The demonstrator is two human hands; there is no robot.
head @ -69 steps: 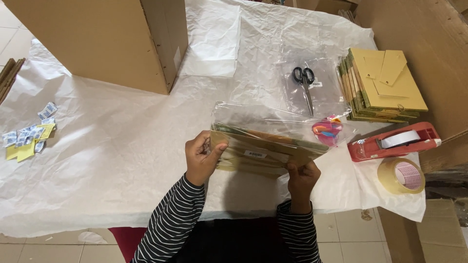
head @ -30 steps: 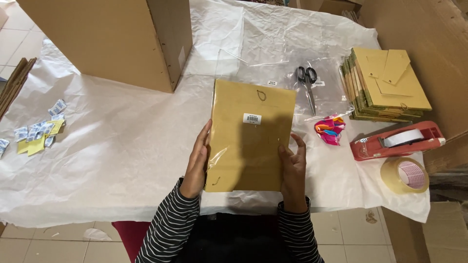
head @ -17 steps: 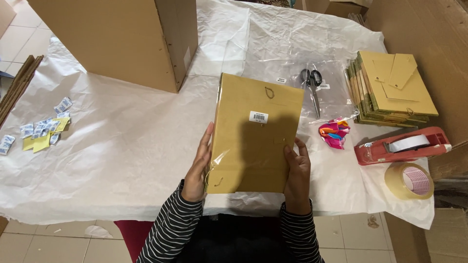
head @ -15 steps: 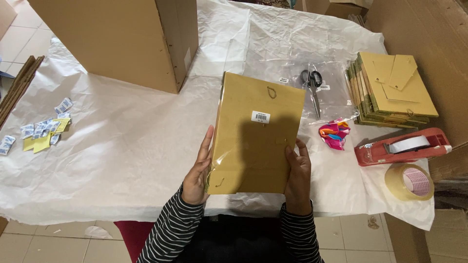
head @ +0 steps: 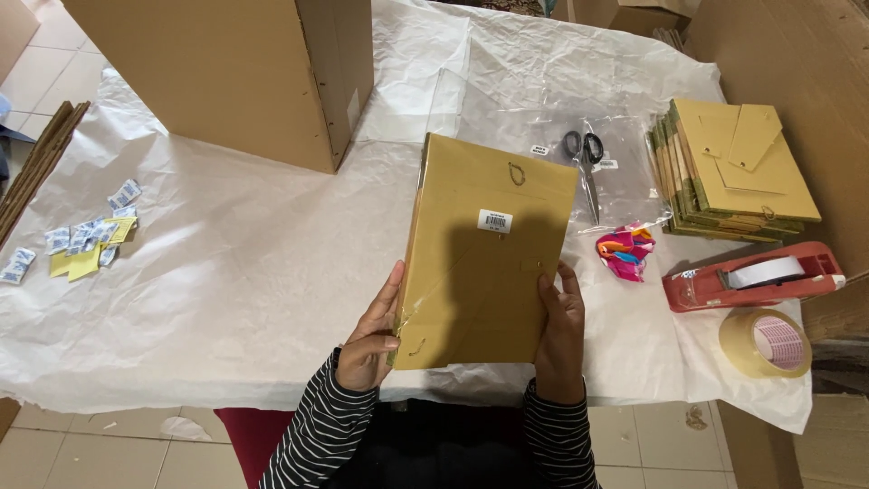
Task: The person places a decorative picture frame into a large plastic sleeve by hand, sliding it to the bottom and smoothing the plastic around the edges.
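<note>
Head view is showing you holding a flat brown frame (head: 484, 249), back side up, over the near edge of the bench (head: 226, 272). Your left hand (head: 369, 333) is closing on its lower left corner, thumb on top and fingers underneath, while your right hand (head: 561, 330) is gripping the lower right edge with the fingers spread flat on the backing. Clear film is wrapping the frame, so it is probably feeling slick; judge it stiff, fairly light, and fragile if glass is sitting inside, which you cannot tell from here. Keeping both hands on the long edges near the bottom corners looks the safest hold, away from the small hanger loop and the white sticker near the top. Toward the far left corner a large cardboard box (head: 226, 72) is standing with its opening turned away, so its contents are hidden. A stack (head: 733, 172) of like frames is lying at the right edge, with scissors (head: 586, 163) just beside it, a red tape dispenser (head: 751, 276) and a tape roll (head: 765, 342) nearer you. Small packets (head: 81, 244) are lying at the left edge.
</note>
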